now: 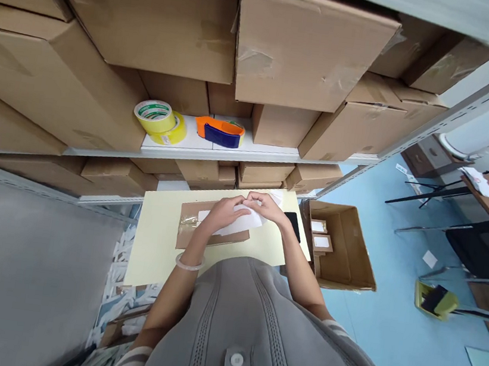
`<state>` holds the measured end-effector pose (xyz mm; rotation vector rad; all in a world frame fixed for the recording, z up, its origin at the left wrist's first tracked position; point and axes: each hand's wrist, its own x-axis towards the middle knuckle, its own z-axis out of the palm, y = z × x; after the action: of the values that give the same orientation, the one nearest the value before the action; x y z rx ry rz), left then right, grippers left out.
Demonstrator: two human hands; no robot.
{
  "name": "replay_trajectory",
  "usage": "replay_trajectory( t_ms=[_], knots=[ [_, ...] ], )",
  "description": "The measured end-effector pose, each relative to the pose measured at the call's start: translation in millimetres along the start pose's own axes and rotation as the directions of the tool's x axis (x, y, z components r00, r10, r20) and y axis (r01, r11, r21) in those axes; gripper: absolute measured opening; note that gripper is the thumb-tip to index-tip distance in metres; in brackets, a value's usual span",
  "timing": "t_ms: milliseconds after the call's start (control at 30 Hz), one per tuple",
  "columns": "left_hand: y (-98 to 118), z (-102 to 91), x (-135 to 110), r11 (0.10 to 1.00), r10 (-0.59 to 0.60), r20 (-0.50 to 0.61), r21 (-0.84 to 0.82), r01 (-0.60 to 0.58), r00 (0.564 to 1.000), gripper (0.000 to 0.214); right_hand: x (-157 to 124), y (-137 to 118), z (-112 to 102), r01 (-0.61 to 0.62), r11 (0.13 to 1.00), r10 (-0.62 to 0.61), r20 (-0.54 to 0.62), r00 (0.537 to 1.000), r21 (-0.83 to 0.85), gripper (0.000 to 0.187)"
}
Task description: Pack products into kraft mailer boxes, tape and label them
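A flat brown cardboard parcel [189, 227] lies on a small pale yellow table [155, 243]. Both my hands are over it and pinch a white paper label [241, 223]. My left hand [220, 213] grips the label's left part with curled fingers. My right hand [266, 205] holds the label's top edge, fingers bent and touching the left hand. A dark phone [293, 224] lies on the table just right of my right wrist.
A shelf [195, 143] behind the table carries yellow tape rolls [159, 119] and an orange-blue tape dispenser [219, 131] among large cartons. An open carton [344, 250] with small labelled boxes stands on the blue floor at right. Paper scraps litter the floor at left.
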<state>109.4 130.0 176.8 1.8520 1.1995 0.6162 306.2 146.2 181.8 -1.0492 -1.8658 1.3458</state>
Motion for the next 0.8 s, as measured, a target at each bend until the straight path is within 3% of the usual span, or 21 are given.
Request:
replay_trajectory(
  t_ms=[200, 367, 567, 800],
  knots=[
    [3.4, 4.4, 5.9, 1.0, 0.0, 0.055, -0.021, 0.001, 0.998, 0.024, -20.7, 13.4, -19.1, -0.084, 0.995, 0.089, -0.127, 0.988, 0.046, 0.046],
    [9.2, 14.0, 14.7, 0.996, 0.085, 0.138, -0.034, -0.081, 0.987, 0.032, -31.7, 18.9, -21.6, -0.033, 0.997, 0.044, -0.161, 0.986, 0.066, 0.044],
    [18.6, 38.1, 29.2, 0.982, 0.184, 0.122, -0.056, -0.178, 0.975, 0.031, -37.4, 21.7, -16.3, -0.004, 0.995, 0.028, -0.232, 0.972, 0.103, 0.049],
    [22.8, 56.4, 36.7, 0.98, 0.2, 0.052, -0.004, -0.201, 0.978, 0.028, -46.7, 41.8, -23.1, -0.073, 0.98, 0.128, -0.311, 0.942, 0.183, 0.052]
  ],
)
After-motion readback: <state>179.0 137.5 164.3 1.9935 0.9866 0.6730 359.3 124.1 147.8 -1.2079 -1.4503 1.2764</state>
